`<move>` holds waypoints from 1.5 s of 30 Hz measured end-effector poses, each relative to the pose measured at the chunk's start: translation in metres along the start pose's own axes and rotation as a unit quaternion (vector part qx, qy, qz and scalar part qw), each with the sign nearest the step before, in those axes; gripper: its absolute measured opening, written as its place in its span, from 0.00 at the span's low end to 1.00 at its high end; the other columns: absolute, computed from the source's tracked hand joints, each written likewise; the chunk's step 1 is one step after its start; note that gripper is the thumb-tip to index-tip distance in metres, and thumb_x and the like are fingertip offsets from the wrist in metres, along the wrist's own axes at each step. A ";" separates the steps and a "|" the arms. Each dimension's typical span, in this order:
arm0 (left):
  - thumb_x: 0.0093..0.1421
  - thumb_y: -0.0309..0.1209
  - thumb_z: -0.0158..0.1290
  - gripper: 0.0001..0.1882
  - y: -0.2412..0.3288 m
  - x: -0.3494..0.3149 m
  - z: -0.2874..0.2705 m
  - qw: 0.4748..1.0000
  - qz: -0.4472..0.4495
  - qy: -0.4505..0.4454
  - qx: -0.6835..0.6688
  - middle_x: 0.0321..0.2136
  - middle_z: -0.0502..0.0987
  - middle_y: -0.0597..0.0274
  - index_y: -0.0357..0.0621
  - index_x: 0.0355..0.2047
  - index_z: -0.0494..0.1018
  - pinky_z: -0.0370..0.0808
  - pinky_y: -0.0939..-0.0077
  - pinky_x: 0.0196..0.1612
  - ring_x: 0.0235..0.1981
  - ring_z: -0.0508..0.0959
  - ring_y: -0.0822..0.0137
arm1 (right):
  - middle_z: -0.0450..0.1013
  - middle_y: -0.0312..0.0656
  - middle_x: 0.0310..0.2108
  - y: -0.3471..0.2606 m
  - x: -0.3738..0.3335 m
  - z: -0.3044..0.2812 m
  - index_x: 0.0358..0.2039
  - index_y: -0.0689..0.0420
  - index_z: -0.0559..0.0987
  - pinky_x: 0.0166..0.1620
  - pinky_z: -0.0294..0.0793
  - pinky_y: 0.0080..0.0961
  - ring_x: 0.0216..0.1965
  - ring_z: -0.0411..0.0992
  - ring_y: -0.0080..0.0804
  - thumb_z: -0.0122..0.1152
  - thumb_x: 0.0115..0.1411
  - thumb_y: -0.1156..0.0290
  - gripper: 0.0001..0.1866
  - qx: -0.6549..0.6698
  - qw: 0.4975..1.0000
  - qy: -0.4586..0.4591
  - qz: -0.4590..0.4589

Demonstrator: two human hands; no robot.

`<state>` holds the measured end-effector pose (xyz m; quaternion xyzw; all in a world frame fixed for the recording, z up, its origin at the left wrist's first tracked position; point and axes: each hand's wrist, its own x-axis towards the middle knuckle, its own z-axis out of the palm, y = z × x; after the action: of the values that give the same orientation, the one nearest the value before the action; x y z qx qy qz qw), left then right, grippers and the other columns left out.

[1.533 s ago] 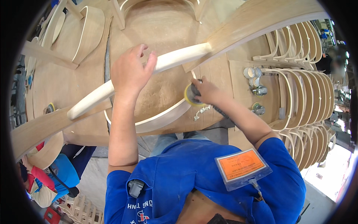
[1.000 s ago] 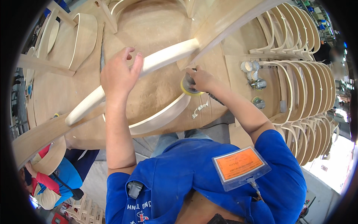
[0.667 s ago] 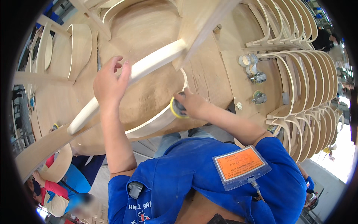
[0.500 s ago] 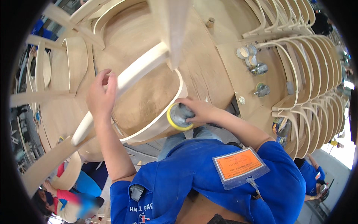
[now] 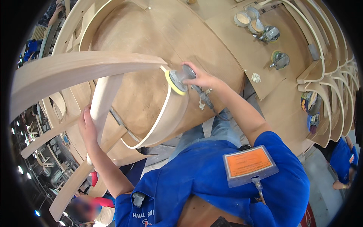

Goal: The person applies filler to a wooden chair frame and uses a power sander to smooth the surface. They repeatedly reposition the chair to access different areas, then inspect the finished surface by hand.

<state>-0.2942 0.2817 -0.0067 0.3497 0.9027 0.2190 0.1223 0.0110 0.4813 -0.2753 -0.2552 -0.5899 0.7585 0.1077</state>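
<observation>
A disc sander (image 5: 176, 82), its grey body domed and its pad rimmed in yellow, sits at 12 o'clock from the middle of the view. The right hand (image 5: 203, 79) grips it, fingers curled around the body; a ribbed dark hose (image 5: 204, 99) trails toward 4 o'clock from it. The yellow rim overlaps the upper end of a bent wood band (image 5: 177, 109), smooth-faced with a pale edge; whether they touch, I cannot tell.

At 9 o'clock the left hand (image 5: 89, 126) lies against a pale rounded rail (image 5: 103, 100); its fingers are partly hidden, so how far they close cannot be told. A broad, gently arched board (image 5: 85, 64) with fine grain crosses at 10 o'clock.

Beneath spreads a flat brown worktop (image 5: 223, 62). On it, two more grey sanders (image 5: 280, 60) rest near 2 o'clock and round tubs (image 5: 242, 19) at 1 o'clock. Bowed wooden parts (image 5: 321, 70) stand in a row toward 2 and 3 o'clock.
</observation>
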 end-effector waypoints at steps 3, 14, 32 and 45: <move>0.65 0.40 0.34 0.25 0.000 0.000 0.000 1.000 0.002 -0.010 0.011 0.37 0.77 0.49 0.30 0.43 0.73 0.66 0.71 0.49 0.41 0.75 0.61 | 0.63 0.46 0.53 0.013 -0.031 0.026 0.59 0.50 0.58 0.55 0.64 0.33 0.55 0.63 0.39 0.70 0.48 0.69 0.40 -0.060 0.994 0.074 -0.053; 0.65 0.39 0.33 0.26 0.000 -0.001 -0.001 0.999 -0.010 -0.006 0.033 0.37 0.77 0.46 0.28 0.43 0.73 0.67 0.70 0.49 0.42 0.75 0.59 | 0.64 0.49 0.52 -0.004 -0.044 0.037 0.57 0.50 0.62 0.55 0.64 0.34 0.54 0.64 0.43 0.70 0.48 0.67 0.37 0.037 0.994 0.096 -0.022; 0.64 0.41 0.34 0.26 0.005 -0.001 -0.001 0.999 -0.011 -0.005 0.050 0.38 0.77 0.46 0.28 0.43 0.72 0.67 0.69 0.48 0.41 0.75 0.59 | 0.65 0.50 0.51 0.002 -0.024 0.024 0.57 0.50 0.62 0.55 0.64 0.36 0.53 0.64 0.46 0.71 0.46 0.64 0.39 -0.067 0.991 0.095 -0.072; 0.64 0.40 0.34 0.25 0.002 0.000 -0.003 0.999 -0.005 -0.014 0.038 0.38 0.77 0.48 0.30 0.43 0.73 0.67 0.69 0.48 0.42 0.74 0.60 | 0.59 0.51 0.52 0.010 -0.083 0.106 0.56 0.48 0.63 0.53 0.66 0.37 0.52 0.64 0.50 0.69 0.46 0.69 0.37 -0.127 0.966 0.200 -0.104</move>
<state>-0.2937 0.2823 -0.0031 0.3522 0.9103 0.1793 0.1230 0.0279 0.3509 -0.2443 -0.3505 -0.6711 0.5957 0.2680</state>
